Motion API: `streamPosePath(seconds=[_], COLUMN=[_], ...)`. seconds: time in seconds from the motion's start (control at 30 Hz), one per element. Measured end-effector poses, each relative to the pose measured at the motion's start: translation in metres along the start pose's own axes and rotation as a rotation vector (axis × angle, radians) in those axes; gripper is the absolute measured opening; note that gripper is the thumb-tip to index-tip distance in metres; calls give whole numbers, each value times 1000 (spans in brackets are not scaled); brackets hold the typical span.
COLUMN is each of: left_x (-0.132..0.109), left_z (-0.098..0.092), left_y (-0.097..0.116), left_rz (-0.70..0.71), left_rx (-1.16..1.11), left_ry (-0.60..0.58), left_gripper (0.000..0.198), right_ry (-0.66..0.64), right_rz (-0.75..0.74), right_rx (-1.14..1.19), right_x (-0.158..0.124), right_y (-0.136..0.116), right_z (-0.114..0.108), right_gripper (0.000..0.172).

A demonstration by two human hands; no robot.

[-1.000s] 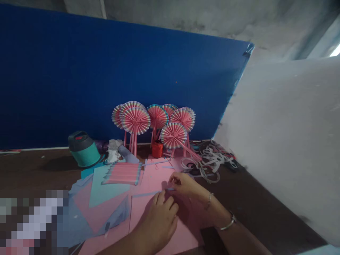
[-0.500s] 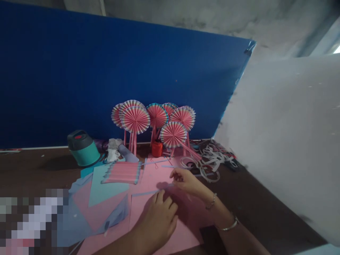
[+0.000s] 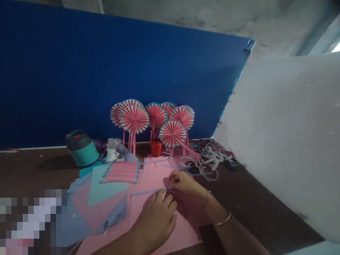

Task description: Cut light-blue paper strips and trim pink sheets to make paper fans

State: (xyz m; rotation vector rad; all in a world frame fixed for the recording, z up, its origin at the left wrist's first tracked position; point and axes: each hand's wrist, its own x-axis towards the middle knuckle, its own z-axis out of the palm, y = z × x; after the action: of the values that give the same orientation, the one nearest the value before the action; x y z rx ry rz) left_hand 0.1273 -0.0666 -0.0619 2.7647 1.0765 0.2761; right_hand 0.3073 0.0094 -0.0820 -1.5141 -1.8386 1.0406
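Observation:
My left hand lies on a sheet of pink paper, fingers bent slightly and a little apart, with nothing gripped. Along the paper's far edge runs a narrow pale-blue strip, and the left fingertips rest beside it. Just beyond, near the strip's right end, is my right hand. Its fingers are curled in with thumb and fingertips together; whatever they pinch is too small to make out. A pleated pink paper piece with blue-grey edges sits on light-blue paper to the left.
Several round pink paper fans on sticks stand against a blue board. A red spool is before them. At left stands a teal container with a dark lid; at right lie tangled white strips beside a pale wall.
My right hand has come slightly down toward the strip and the left hand, its fingers drawn closer together. My left hand stays nearly in place. The view has shifted a little.

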Motion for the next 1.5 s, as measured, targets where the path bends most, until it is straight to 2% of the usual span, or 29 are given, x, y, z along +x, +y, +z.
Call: streamPosePath(seconds=[0.37, 0.6, 0.77, 1.03, 1.27, 1.5], left_x=[1, -1, 0, 2, 2, 3], left_z=[0, 11, 17, 16, 20, 23], left_y=[0, -3, -3, 1, 0, 0], left_rz=[-17, -58, -59, -80, -72, -75], left_rx=[-2, -8, 21, 34, 42, 54], left_ry=[1, 42, -3, -32, -21, -30], left_gripper=[21, 27, 31, 34, 39, 42], right_ry=[12, 0, 23, 105, 83, 25], right_rz=[1, 4, -2, 41, -41, -78], right_rx=[-48, -79, -103, -271, -76, -105], right_x=[1, -2, -4, -7, -4, -6], right_y=[0, -8, -12, -14, 3, 9], right_z=[1, -1, 0, -6, -24, -33], right_gripper=[25, 17, 12, 22, 24, 33])
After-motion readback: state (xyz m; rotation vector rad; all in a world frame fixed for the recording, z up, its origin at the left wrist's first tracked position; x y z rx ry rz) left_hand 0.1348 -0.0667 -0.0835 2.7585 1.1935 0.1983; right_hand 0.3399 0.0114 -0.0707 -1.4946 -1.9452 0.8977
